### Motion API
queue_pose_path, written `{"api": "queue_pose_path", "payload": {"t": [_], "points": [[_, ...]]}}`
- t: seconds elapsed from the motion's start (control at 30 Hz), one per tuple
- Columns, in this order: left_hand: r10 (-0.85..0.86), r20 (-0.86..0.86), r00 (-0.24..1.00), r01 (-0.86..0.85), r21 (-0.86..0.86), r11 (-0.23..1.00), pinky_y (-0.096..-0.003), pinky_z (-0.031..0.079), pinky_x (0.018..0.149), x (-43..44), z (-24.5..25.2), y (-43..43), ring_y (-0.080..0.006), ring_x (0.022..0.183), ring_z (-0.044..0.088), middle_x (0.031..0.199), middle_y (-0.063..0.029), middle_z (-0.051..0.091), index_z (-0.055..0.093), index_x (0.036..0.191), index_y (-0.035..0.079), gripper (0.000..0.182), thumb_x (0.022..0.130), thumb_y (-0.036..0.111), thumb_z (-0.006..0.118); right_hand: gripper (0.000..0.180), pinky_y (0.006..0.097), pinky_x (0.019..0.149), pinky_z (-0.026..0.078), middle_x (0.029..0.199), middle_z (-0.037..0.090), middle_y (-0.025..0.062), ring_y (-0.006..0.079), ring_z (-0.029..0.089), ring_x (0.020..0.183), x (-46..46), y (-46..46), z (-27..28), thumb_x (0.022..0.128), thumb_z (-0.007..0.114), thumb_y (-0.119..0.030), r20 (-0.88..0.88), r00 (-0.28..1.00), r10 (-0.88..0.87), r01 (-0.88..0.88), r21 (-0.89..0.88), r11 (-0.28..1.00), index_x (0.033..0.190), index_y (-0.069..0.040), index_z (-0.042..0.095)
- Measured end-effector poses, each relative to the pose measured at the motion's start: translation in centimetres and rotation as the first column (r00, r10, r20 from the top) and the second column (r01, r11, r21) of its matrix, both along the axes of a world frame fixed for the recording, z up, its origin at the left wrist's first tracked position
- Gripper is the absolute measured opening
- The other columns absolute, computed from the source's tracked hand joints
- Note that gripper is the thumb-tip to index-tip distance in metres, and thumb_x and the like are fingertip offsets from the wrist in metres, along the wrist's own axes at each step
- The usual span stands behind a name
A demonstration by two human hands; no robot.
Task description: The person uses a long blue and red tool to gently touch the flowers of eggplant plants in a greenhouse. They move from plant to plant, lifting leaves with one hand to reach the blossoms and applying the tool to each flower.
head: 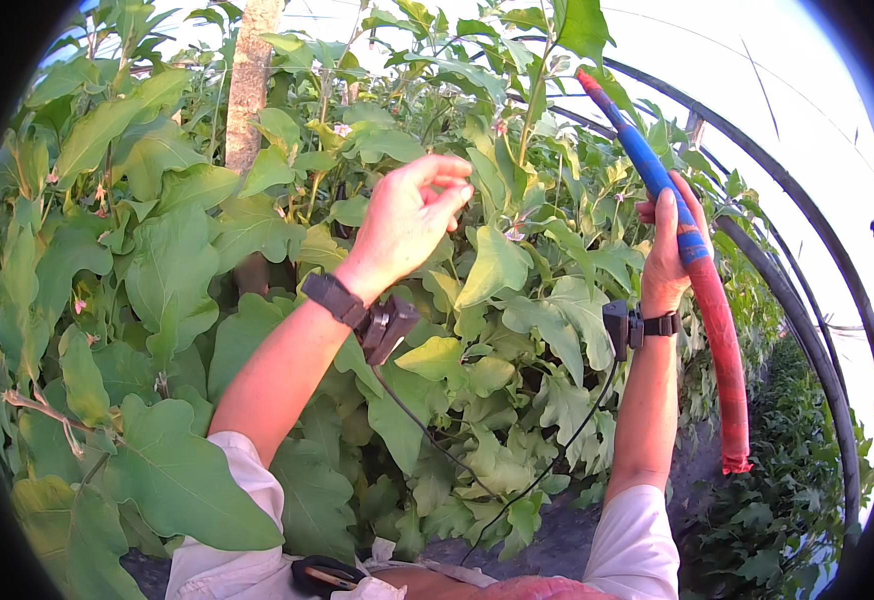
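My right hand [669, 247] grips a long, curved stick wrapped in blue and red tape [714, 330], its red tip pointing up and to the left. My left hand [414, 214] is raised among the leaves of the eggplant plants [493, 266], fingers curled with the thumb near the fingertips. Whether something small lies between them cannot be told. A tall leafy stem [534, 97] rises between the two hands. Small pale purple flowers [513, 233] show below it. A black strapped device is on each wrist, with a cable running down from it.
A wooden post [249, 90] stands behind the foliage at upper left. Dark curved tunnel hoops [804, 187] arch along the right under pale sheeting. A broad leaf [189, 472] covers part of my left sleeve. Low plants [759, 480] grow beside dark ground at lower right.
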State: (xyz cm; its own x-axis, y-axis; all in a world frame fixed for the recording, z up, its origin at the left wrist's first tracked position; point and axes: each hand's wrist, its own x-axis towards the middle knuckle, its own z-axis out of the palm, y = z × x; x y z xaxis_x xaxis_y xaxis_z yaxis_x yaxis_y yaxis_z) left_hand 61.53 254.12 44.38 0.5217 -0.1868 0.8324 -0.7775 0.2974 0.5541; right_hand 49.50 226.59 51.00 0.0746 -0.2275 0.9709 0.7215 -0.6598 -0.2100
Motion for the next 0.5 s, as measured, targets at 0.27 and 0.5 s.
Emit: {"api": "queue_pose_path", "payload": {"t": [0.27,0.5], "points": [[0.309,0.364,0.878,-0.383,0.149,0.912,-0.0252,0.052,0.067,1.1,9.2,-5.1,-0.0084,0.072,0.064,0.101,-0.0045,0.070,0.061,0.131,-0.001,0.040,0.095,0.016,0.067,0.038,0.0259,0.075,0.058,0.099,0.074,0.0108,0.0125,0.071,0.081,2.7,-3.3,1.3,0.095,0.074,-0.016,0.023,0.979,0.201,-0.201,0.015,0.979,0.129,0.000,0.066],[0.352,0.264,0.898,-0.375,0.043,0.926,-0.0318,0.057,0.071,4.2,12.9,-10.5,-0.0177,0.073,0.070,0.107,-0.0096,0.074,0.056,0.136,-0.004,0.054,0.090,0.021,0.072,0.039,0.0236,0.078,0.054,0.101,0.074,0.0062,0.0085,0.067,0.086,6.1,-5.7,1.3,0.091,0.080,-0.020,0.098,0.951,0.294,-0.297,0.011,0.955,0.126,-0.004,0.070]]}}
